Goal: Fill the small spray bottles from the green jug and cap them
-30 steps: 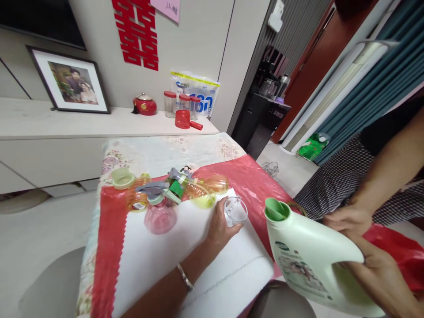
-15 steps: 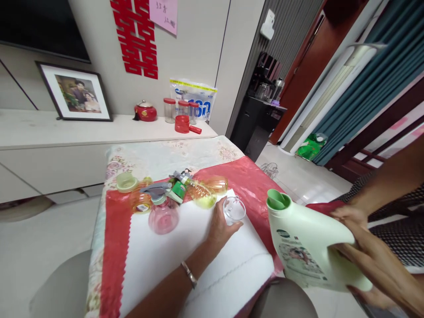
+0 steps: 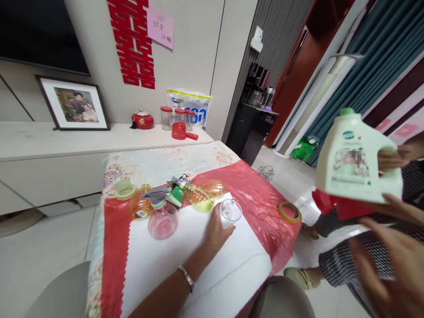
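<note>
My left hand [image 3: 217, 229] is wrapped round a clear glass cup [image 3: 231, 213] with its mouth upward, over the white sheet [image 3: 159, 274] on the table. At the lower right, my right hand [image 3: 394, 265] is blurred, its fingers apart and holding nothing. Just beyond it is a pale green jug [image 3: 351, 159] with a green cap, standing upright in the air. A co-worker's hand [image 3: 395, 158] is at the jug's handle, and another hand [image 3: 404, 210] is by its base.
On the table stand a pink spray bottle [image 3: 163, 223], a yellow spray bottle [image 3: 200, 198], an orange bottle [image 3: 141, 207] and a pale green lid [image 3: 125, 190]. A roll of tape [image 3: 289, 212] lies on red plastic [image 3: 255, 203]. Red-lidded jars [image 3: 166, 118] stand on the cabinet.
The jug has gone from tilted beside the table to upright, higher and farther right, with a co-worker. My right hand is now apart from it. The tape roll has come into view; my left hand keeps the cup.
</note>
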### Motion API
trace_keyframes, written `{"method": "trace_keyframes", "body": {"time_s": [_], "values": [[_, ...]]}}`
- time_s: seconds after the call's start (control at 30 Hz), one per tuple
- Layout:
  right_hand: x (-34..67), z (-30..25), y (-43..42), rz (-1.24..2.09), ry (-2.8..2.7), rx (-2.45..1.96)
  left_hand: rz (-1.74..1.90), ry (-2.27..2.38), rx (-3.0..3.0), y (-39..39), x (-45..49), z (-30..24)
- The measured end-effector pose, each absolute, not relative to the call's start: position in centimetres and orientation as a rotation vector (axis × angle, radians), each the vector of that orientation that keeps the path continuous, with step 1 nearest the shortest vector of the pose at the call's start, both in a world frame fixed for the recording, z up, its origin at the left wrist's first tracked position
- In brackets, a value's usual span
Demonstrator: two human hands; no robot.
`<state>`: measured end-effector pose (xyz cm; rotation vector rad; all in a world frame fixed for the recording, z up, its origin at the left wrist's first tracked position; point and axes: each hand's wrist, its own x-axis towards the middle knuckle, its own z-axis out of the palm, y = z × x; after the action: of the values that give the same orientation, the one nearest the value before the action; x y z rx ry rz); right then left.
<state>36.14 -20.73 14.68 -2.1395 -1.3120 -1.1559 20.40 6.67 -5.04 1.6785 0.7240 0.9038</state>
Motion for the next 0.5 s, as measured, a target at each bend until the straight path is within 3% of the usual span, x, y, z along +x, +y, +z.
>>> {"method": "trace_keyframes", "body": {"time_s": [0.1,0.3,0.5], "values": [[32.4,9.7,-19.4,-0.889,-1.533,-2.026,0.903,0.745,1.703,6.7,20.6,-4.9],[30.1,-0.1,-15.0,-0.288,-1.336,-1.982,0.883,0.781,1.712,6.5,20.7,-5.1],[28.6,-3.3,-7.6,0.234,-0.951,-1.834,0.896,0.731,1.739,6.3,20.2,-5.4]]}}
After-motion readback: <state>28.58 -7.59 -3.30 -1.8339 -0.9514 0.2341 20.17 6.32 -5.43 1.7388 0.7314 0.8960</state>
